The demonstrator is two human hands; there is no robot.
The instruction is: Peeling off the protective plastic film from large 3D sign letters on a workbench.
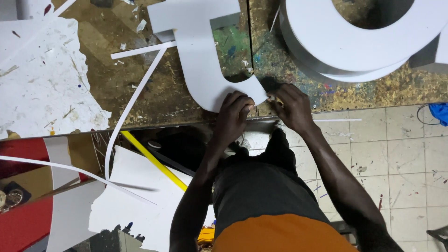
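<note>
**Both hands on the curved white cut-out at the bench edge**

No containers in view, so nothing to report there.

I saw the left hand (233, 114) pressed flat on the lower tip of a curved white cut-out (203, 60), fingers bent and narrow, gripping the sheet's edge against the workbench (154, 88). The right hand (290, 106) sat just beside it, to its right, fingers curled at the tip's end; I couldn't tell whether it held a tool or just the sheet.

Above the right hand was a big white ring-shaped piece (359, 46), stacked, well clear of the fingers. Up and left of the left hand lay thin white strips (140, 88), one long one arching off the bench edge. Further left, a torn white sheet (37, 79) covered the bench top. Below the left hand: a yellow bar (154, 161) and more white offcuts (135, 196) under the bench.

Bench surface was worn, paint-stained board with a seam running between the two white shapes. Floor to the right of the right hand was pale tile (396, 149), spattered.
</note>
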